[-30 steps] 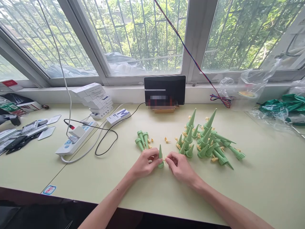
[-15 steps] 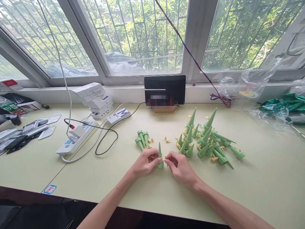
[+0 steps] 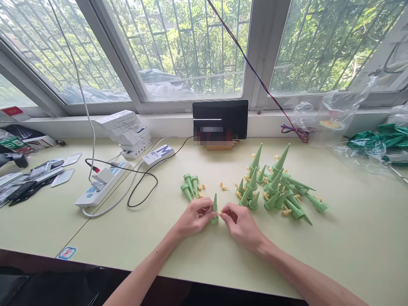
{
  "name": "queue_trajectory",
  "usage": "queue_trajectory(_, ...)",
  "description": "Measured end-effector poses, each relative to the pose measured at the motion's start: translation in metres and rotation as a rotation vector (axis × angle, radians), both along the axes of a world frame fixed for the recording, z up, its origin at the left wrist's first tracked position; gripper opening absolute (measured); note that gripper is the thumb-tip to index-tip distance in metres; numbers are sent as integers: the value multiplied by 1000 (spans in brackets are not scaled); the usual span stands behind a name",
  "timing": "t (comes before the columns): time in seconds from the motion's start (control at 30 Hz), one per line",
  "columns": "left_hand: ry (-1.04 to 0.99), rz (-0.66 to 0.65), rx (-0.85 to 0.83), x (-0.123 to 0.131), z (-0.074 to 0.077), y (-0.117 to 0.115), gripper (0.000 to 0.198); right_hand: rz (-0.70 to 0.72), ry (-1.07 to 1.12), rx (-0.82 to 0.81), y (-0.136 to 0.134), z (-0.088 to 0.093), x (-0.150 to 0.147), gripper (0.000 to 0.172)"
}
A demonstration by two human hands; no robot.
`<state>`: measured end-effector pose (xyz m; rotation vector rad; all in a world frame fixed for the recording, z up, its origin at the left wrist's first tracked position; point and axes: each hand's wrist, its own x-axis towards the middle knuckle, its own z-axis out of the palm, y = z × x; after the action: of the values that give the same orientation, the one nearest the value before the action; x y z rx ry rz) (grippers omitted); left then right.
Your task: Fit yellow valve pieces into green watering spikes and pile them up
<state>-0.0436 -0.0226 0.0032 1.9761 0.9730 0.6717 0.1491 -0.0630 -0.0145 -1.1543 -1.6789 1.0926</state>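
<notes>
My left hand [image 3: 196, 217] pinches a green plastic plant watering spike [image 3: 215, 203], held nearly upright just above or on the table, point up. From the right, my right hand [image 3: 241, 223] grips a small yellow valve [image 3: 219, 213] in its fingertips, against the side of that spike; how deep it sits I cannot tell. Several green spikes [image 3: 194, 183] lie beyond my left hand, with small yellow pieces [image 3: 203, 186] beside them. Further off lie loose yellow valves [image 3: 224, 187]. To the right, many spikes [image 3: 274, 187] with yellow valves stand or lie in a cluster.
A dark tablet [image 3: 220, 119] leans on a stand at the back. On the left are a power strip [image 3: 84, 199], cables, a stack of white boxes [image 3: 127, 134] and flat device parts [image 3: 40, 172]. Plastic bags [image 3: 338, 114] lie at the back right.
The spike in my left hand has tipped slightly, its point shifting right toward my right hand. Both hands stay in nearly the same place.
</notes>
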Motion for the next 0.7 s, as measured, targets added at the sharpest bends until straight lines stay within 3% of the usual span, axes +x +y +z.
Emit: queue_trajectory(0.7, -10, 1, 84, 1, -5, -2, 32, 18, 56, -50, 2, 2, 0, 33)
